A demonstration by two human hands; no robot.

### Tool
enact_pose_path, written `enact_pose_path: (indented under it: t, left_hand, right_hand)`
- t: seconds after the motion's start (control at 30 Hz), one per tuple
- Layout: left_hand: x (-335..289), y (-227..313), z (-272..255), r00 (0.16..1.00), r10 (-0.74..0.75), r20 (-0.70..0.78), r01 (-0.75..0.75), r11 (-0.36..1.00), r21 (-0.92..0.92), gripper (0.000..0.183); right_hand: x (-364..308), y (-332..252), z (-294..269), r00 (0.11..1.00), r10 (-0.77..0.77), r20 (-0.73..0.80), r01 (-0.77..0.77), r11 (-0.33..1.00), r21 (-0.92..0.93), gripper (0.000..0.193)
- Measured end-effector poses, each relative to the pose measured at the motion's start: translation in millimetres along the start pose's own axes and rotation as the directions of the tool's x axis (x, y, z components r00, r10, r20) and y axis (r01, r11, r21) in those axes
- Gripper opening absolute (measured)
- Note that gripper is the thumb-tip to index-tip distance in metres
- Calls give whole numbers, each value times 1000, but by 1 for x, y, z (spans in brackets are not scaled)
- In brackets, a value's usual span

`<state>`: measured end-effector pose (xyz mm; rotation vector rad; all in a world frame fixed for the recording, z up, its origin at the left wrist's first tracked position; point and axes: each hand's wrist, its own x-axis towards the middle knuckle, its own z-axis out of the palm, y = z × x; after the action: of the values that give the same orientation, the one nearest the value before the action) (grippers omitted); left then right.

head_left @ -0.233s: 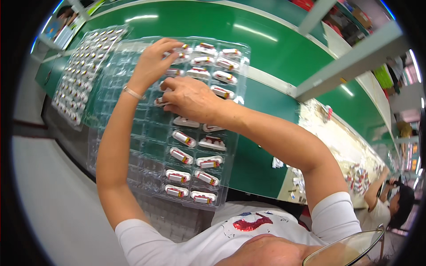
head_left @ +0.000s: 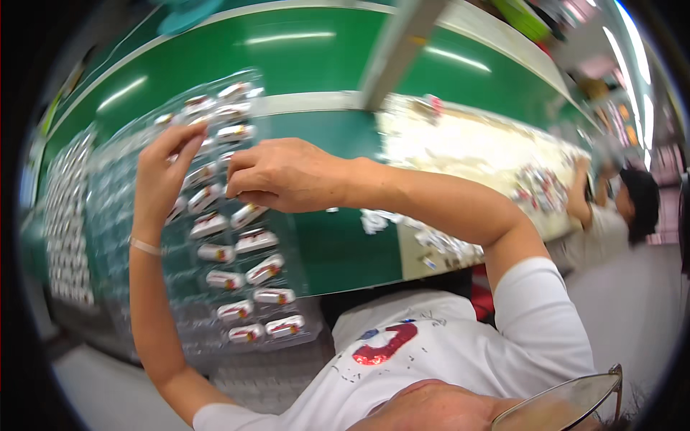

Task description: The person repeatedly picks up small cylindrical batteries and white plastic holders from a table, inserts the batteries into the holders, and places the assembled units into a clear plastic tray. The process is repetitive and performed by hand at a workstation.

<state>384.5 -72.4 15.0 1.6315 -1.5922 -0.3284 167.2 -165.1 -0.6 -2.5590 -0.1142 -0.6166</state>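
A clear plastic tray [head_left: 298,334] carries small white oblong parts with red and yellow bits, such as this white part [head_left: 285,326], in its right-hand columns. Over its upper part, my left hand [head_left: 164,161] bends its fingers down, thumb and fingertips close together. What lies between those tips is blurred and I cannot make it out. Just to the right, my right hand [head_left: 287,176] hovers over the tray's right edge, fingers curled in. Its fingertips are beside the white parts, and whatever they hold is hidden.
Another filled tray [head_left: 68,215] lies farther left. On the right, a pale work surface [head_left: 460,144] bears scattered small pieces [head_left: 449,244] and a heap of red-and-white parts [head_left: 539,188]. A grey post [head_left: 399,54] rises beyond the green table [head_left: 345,251]. A co-worker [head_left: 625,208] sits at far right.
The view has swung right, so the trays appear farther left. Relative to the tray, my right hand has moved right toward its edge. My left thumb and fingertips have come closer together.
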Motion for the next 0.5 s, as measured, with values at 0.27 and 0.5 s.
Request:
enact_pose_path:
  t: [0.27, 0.5]
  left_hand:
    - [8, 124, 126, 821, 294, 489, -254, 956, -148, 18]
    - [24, 193, 247, 671, 560, 485, -559, 813, -164, 35]
  right_hand:
    - [-247, -42, -150, 606, 710, -359, -739, 669, 74, 16]
    - [-349, -87, -161, 383, 765, -517, -862, 497, 98, 18]
